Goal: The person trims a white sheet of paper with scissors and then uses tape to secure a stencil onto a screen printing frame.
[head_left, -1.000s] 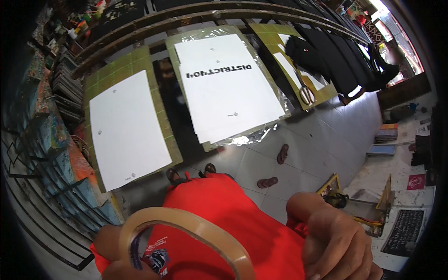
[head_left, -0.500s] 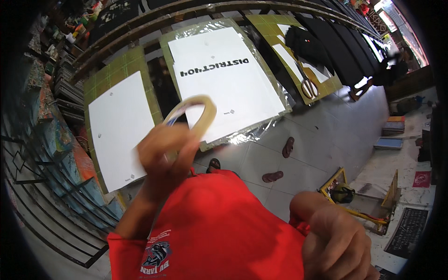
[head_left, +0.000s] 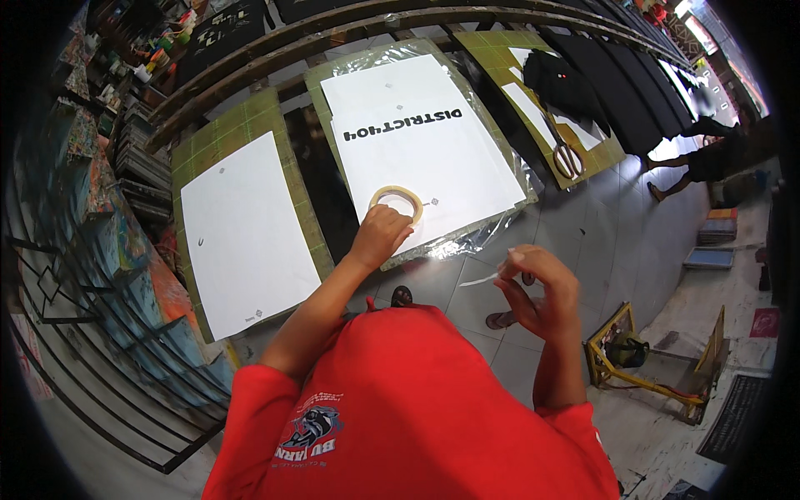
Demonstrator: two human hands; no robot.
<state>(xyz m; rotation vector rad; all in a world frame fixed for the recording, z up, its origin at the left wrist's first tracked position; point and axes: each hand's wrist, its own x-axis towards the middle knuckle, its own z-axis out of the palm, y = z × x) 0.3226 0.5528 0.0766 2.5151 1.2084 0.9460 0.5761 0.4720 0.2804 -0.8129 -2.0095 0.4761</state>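
Note:
A roll of masking tape (head_left: 398,191) rests low on the middle stack of white paper sheets (head_left: 433,158), which carries black lettering. My left hand (head_left: 385,233) is closed on the roll's near edge. Over the floor to the right, my right hand (head_left: 542,287) pinches a thin whitish strip (head_left: 479,282), seemingly a torn piece of tape. The sheets lie on a green board (head_left: 327,77) covered with clear plastic. To the left, another white sheet (head_left: 250,233) with small marks lies on a green gridded board (head_left: 200,142).
Scissors (head_left: 567,158) lie on a third board beside a black cloth (head_left: 554,79) and paper pieces. Dark wooden rails (head_left: 292,33) run behind. A black metal rack (head_left: 108,358) stands left. A yellow frame (head_left: 604,333) is at right. Another person's legs (head_left: 675,171) show far right.
My left hand has brought the tape roll forward and down onto the paper. My right hand has risen from the lower right toward the middle, and the thin strip now shows in its fingers.

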